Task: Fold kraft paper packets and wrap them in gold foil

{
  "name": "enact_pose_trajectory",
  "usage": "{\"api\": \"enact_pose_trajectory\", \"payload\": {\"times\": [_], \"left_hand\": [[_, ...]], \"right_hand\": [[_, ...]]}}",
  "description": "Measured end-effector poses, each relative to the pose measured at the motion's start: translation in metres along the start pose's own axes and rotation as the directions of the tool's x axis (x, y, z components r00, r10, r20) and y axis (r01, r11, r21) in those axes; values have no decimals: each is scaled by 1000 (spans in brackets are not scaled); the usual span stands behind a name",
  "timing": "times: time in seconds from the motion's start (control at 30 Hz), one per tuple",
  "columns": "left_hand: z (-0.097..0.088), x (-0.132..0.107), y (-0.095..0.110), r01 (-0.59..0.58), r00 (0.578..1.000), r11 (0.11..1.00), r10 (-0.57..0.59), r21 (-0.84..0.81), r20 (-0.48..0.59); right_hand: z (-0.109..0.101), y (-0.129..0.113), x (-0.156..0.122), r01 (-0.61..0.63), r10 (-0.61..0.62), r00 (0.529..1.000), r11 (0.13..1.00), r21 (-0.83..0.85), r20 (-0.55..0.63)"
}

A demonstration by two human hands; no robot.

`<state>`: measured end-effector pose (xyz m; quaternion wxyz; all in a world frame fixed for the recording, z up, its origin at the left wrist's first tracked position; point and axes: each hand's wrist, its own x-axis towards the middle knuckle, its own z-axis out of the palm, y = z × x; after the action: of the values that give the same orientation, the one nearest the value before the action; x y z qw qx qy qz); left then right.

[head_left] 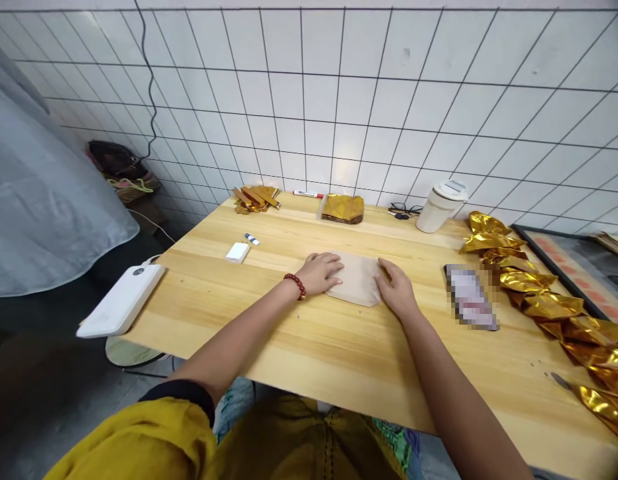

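A thin, pale brownish square of paper [359,279] lies on the wooden table in front of me. My left hand [321,272] is open and rests on the paper's left side, fingers spread over its edge, with a red bead bracelet at the wrist. At the right edge is my right hand [396,287], its thumb and fingers apart and slightly bent, touching the paper's side. Beyond the paper, a stack of gold foil sheets [343,208] lies near the wall. Folded gold foil pieces [549,303] run in a row along the table's right side.
Gold strips [256,199], a marker [307,194], glasses [405,211] and a white lidded cup [441,205] line the back. A small white box [237,252] lies left, a phone [469,297] right. A white power bank [121,300] sits at the left edge.
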<state>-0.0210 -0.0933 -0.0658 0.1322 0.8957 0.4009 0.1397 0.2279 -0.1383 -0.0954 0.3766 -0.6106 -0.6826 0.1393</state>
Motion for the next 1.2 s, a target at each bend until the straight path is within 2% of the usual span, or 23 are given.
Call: {"api": "enact_pose_trajectory", "payload": {"times": [0.03,0.1,0.2,0.3,0.4,0.47,0.53,0.73,0.97,1.03,1.1,1.2], "left_hand": [[2,-1,-2,-17,999,1000,17,-11,-50],[5,-5,-7,-73,981,996,64,-42,-185],[7,-9,-14,-199,935,975,157,-103,-318],[6,-12,-18,-296,920,942,235,-160,-315],[5,-13,-18,-338,930,925,300,-173,-211],[6,-13,-17,-339,936,927,316,-158,-157],[6,-13,-16,-327,940,934,307,-147,-147],[3,-16,-12,-328,935,933,298,-148,-195],[4,-14,-12,-326,933,930,288,-169,-218],[4,-14,-11,-288,942,937,241,-197,-232],[3,-15,-10,-215,957,936,146,-277,-251],[2,-17,-7,-132,970,874,18,-468,-241]], "right_hand": [[-2,3,-1,26,-26,1000,997,74,1],[-8,4,-2,100,-116,988,984,147,104],[-16,0,-5,217,-237,929,971,100,283],[-20,-6,-6,280,-276,892,959,41,358],[-20,-10,-7,293,-271,882,956,1,386],[-19,-11,-7,294,-266,885,956,-14,381],[-19,-12,-8,289,-263,892,957,-16,369],[-19,-10,-9,265,-257,905,964,23,339],[-10,-3,-5,200,-221,957,972,124,190],[-10,-3,-6,157,-192,965,968,195,176],[-10,-2,-7,86,-135,977,957,278,162],[-8,0,-9,-25,-28,990,930,367,138]]}}
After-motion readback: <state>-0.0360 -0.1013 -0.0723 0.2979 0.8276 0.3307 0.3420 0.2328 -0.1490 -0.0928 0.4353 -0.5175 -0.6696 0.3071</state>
